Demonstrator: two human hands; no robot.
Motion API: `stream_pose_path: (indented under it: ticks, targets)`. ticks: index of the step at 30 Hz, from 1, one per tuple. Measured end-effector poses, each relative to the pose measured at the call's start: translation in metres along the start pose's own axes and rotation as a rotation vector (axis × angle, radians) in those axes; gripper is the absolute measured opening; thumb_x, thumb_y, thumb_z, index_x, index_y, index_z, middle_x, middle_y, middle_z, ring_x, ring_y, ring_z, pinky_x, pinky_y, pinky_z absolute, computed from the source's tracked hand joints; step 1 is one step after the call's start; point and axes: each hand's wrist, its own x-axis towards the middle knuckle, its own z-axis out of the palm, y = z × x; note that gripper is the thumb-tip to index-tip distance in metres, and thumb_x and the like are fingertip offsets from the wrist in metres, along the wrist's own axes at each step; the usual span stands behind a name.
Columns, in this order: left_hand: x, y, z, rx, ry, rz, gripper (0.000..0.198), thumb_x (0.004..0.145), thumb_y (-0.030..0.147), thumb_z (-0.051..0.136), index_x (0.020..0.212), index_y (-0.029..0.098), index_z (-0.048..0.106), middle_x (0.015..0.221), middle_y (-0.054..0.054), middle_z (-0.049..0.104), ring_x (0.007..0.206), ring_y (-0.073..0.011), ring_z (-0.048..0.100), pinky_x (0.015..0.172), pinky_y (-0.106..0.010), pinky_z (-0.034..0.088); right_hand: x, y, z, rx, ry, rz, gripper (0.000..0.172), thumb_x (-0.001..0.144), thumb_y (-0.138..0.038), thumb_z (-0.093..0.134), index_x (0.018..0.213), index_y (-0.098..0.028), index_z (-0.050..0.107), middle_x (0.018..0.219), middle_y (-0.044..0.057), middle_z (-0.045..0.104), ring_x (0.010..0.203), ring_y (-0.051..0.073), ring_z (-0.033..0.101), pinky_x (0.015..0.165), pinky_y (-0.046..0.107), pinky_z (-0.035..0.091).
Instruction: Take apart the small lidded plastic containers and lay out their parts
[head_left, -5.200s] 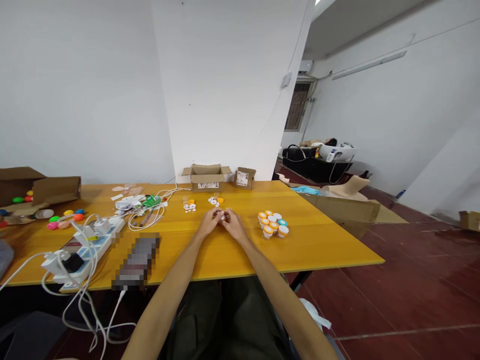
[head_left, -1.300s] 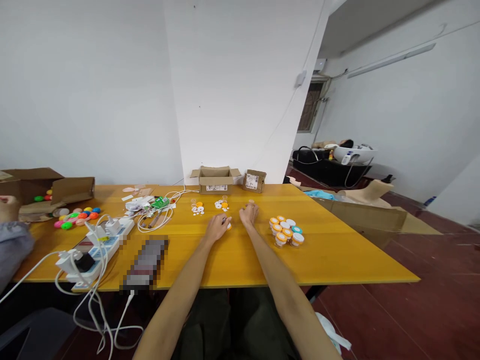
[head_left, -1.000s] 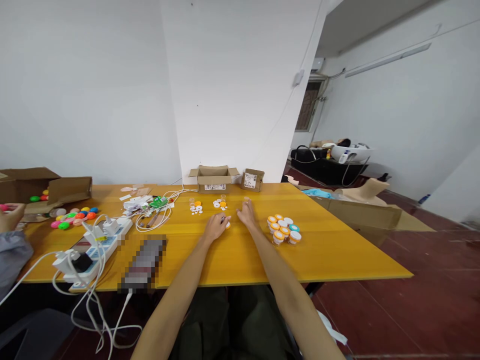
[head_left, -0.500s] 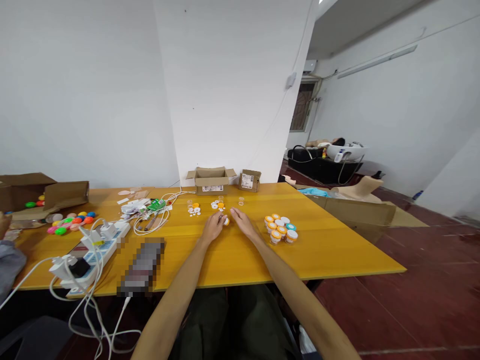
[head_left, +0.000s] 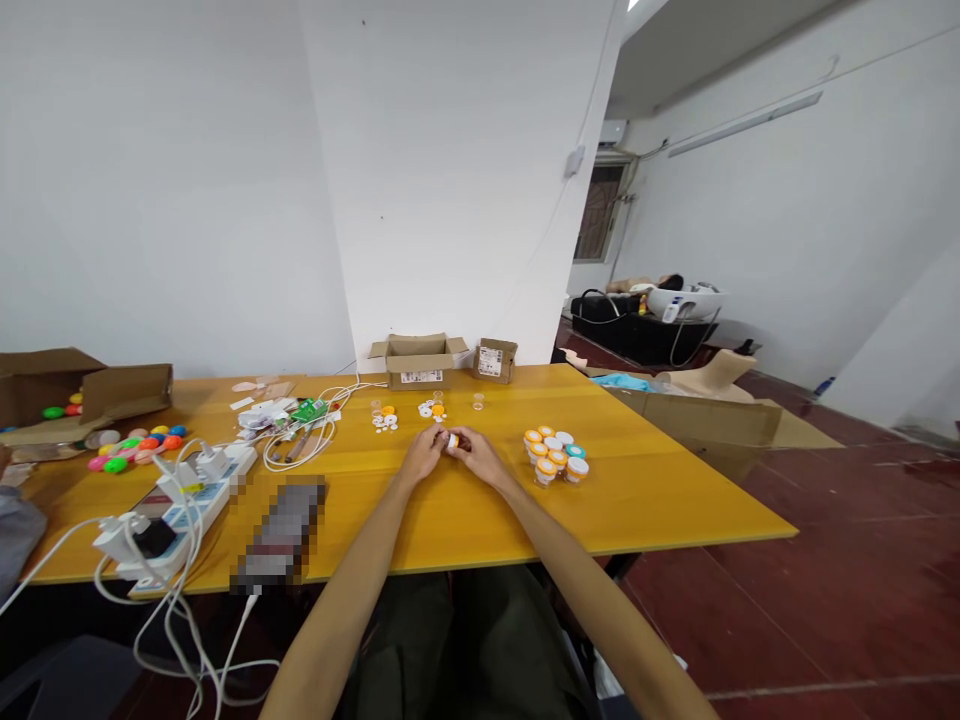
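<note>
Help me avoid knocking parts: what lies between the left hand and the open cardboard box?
The head view shows small white discs, an orange piece and a clear cup grouped on the table between the left hand and the open cardboard box.

Forearms point(head_left: 341, 612) converge from bottom edge; left hand point(head_left: 421, 452) and right hand point(head_left: 480, 458) close together just below center, fingers point(head_left: 466, 436) curled.

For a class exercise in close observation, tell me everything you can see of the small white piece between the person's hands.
The small white piece looks smooth and plastic-like, with what seems a touch of orange at its edge. It sits between the fingers of the left hand and right hand, which appear to touch it and hide much of it. Its full shape, exact tilt and underside cannot be made out.
</note>
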Motion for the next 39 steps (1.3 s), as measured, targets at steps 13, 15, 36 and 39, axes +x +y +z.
stream_pose_path:
  ticks: [13,15,36,39]
  targets:
    - [0.005,-0.006,0.002,0.031,0.037,-0.016,0.031,0.091,0.042,0.049,0.073,0.02,0.062,0.068,0.0,0.063,0.069,-0.0172,0.056,0.069,-0.028,0.044,-0.003,-0.001,0.001,-0.119,0.069,-0.052,0.022,0.076,-0.027,0.066,0.097,-0.023,0.07,0.096,0.003,0.073,0.082,0.018,0.066,0.08,0.033,0.055]
    - [0.005,-0.006,0.002,0.037,0.036,-0.02,0.034,0.091,0.044,0.049,0.07,0.02,0.059,0.067,0.0,0.062,0.069,-0.0172,0.056,0.069,-0.028,0.043,-0.004,-0.001,0.001,-0.128,0.075,-0.055,0.021,0.076,-0.028,0.066,0.096,-0.023,0.07,0.095,0.003,0.073,0.082,0.018,0.066,0.079,0.033,0.055]
    - [0.004,-0.008,0.001,-0.117,-0.045,0.023,0.014,0.085,0.029,0.059,0.095,0.02,0.064,0.073,0.003,0.061,0.068,-0.0151,0.054,0.071,-0.027,0.046,-0.001,-0.001,-0.007,0.05,0.035,-0.046,0.027,0.077,-0.031,0.07,0.101,-0.023,0.076,0.098,0.005,0.077,0.086,0.023,0.07,0.081,0.036,0.057]
    - [0.004,-0.008,0.0,-0.146,-0.059,0.035,0.012,0.083,0.026,0.059,0.094,0.02,0.063,0.074,0.003,0.062,0.067,-0.0147,0.054,0.071,-0.027,0.047,-0.002,-0.003,-0.009,0.013,0.025,-0.083,0.028,0.081,-0.037,0.068,0.105,-0.024,0.076,0.099,0.005,0.077,0.087,0.023,0.069,0.081,0.036,0.056]
